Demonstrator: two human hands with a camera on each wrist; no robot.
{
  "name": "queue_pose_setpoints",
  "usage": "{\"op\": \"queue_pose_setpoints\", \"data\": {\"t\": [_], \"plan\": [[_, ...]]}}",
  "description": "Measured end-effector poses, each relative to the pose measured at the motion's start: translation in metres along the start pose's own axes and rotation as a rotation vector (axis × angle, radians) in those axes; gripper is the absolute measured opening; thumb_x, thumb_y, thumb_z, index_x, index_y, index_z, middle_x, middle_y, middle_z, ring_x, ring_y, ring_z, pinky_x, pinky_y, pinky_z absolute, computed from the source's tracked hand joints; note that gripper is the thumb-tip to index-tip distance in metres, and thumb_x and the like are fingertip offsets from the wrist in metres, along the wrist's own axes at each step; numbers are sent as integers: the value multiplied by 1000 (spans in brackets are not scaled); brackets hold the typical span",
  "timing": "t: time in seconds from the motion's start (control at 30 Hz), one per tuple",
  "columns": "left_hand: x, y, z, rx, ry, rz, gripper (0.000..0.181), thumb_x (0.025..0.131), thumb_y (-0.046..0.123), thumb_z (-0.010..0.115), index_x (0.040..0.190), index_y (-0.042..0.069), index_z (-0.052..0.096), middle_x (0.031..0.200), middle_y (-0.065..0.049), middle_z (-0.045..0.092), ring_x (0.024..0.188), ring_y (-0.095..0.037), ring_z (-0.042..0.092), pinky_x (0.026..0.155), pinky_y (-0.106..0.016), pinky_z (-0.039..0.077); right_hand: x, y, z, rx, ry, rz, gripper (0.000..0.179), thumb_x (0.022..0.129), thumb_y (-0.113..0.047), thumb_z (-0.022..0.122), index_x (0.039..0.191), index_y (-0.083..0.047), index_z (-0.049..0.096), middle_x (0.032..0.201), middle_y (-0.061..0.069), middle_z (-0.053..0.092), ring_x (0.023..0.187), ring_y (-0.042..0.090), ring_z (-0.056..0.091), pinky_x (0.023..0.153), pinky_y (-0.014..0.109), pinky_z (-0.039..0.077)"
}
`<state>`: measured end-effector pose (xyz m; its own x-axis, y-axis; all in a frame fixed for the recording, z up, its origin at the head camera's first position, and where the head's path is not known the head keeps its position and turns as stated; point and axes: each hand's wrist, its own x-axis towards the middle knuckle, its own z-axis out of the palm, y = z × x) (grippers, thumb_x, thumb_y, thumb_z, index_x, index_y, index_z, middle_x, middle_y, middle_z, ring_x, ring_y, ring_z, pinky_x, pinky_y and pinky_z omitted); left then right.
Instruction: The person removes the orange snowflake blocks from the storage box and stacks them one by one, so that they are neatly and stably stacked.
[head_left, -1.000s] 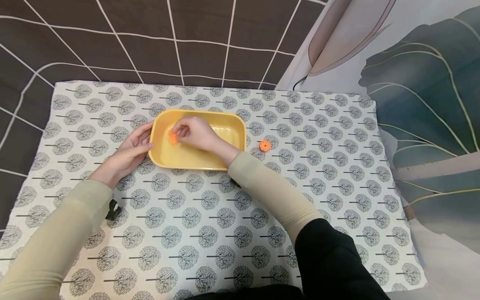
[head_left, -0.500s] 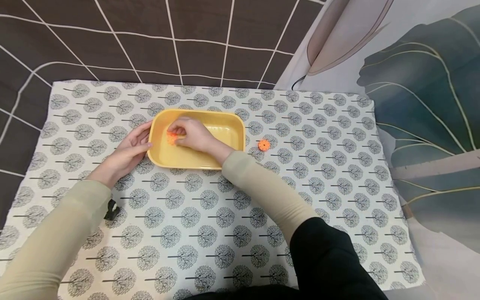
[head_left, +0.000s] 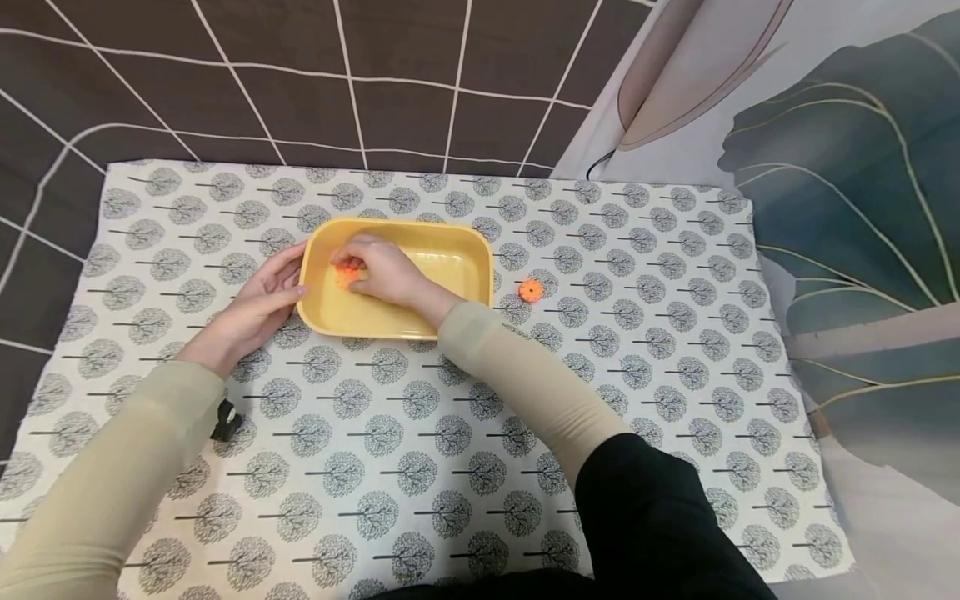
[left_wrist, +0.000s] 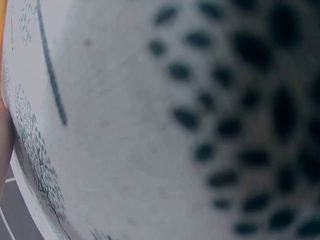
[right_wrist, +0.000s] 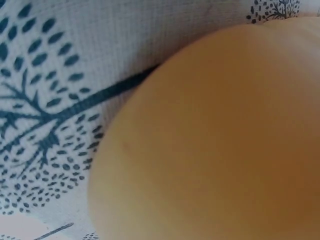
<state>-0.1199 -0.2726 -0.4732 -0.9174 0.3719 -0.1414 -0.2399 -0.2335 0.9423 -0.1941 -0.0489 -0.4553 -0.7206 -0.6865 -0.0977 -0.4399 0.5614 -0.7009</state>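
A yellow plastic tub [head_left: 453, 268] with rounded corners sits on the cloth. My left hand [head_left: 262, 298] rests against its left end, thumb and fingertips at the rim and outer wall. Inside the tub, near that end, lies an orange toothed piece [head_left: 345, 277], partly covered by my right hand [head_left: 381, 268]. The curled fingers and thumb of this hand pinch it low over the tub floor. A second orange piece [head_left: 531, 291], round like a small gear with a dark centre hole, lies on the cloth right of the tub.
The white tablecloth [head_left: 412, 400] carries a tree print. A small black object [head_left: 226, 422] shows beside the left sleeve. Behind the table hangs a dark fabric with white grid lines [head_left: 405, 108]; a leaf-patterned curtain [head_left: 847, 208] is at the right.
My right hand has shifted slightly left within the tub, its forearm swinging left too, and its fingers sit closer over the orange piece. The left hand and tub stay put.
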Motion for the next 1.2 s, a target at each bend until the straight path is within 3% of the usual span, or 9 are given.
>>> {"op": "queue_pose_setpoints", "data": {"t": [0.3, 0.7, 0.97, 1.2], "plan": [[0, 1, 0, -6, -1, 0, 71, 101, -11, 51, 165, 15, 33, 180, -12, 9, 152, -1, 40, 129, -20, 34, 0, -1, -1, -80, -34, 7, 40, 95, -8, 78, 134, -7, 68, 133, 5, 70, 124, 16, 62, 113, 15, 48], [0, 1, 0, -7, 8, -2, 71, 101, -10, 52, 164, 16, 35, 180, -12, 10, 148, 1, 43, 130, -20, 33, -1, -4, -4, -144, -70, 66, 35, 94, -17, 81, 128, -12, 73, 130, 2, 69, 119, 15, 59, 110, 21, 48], [-1, 0, 0, -5, 16, -18, 72, 101, -10, 52, 165, 16, 32, 180, -11, 9, 154, -3, 37, 130, -20, 32, -5, -4, -7, 7, -10, 26, 18, 92, -7, 82, 109, -6, 77, 106, 5, 72, 96, 11, 60, 84, 9, 51], [-1, 0, 1, -6, 20, -19, 73, 101, -10, 53, 166, 15, 31, 180, -12, 9, 151, -1, 40, 128, -18, 34, -13, -4, -16, 202, 10, 42, 17, 91, -5, 83, 107, -2, 78, 105, 10, 77, 94, 13, 66, 84, 10, 56]]}}
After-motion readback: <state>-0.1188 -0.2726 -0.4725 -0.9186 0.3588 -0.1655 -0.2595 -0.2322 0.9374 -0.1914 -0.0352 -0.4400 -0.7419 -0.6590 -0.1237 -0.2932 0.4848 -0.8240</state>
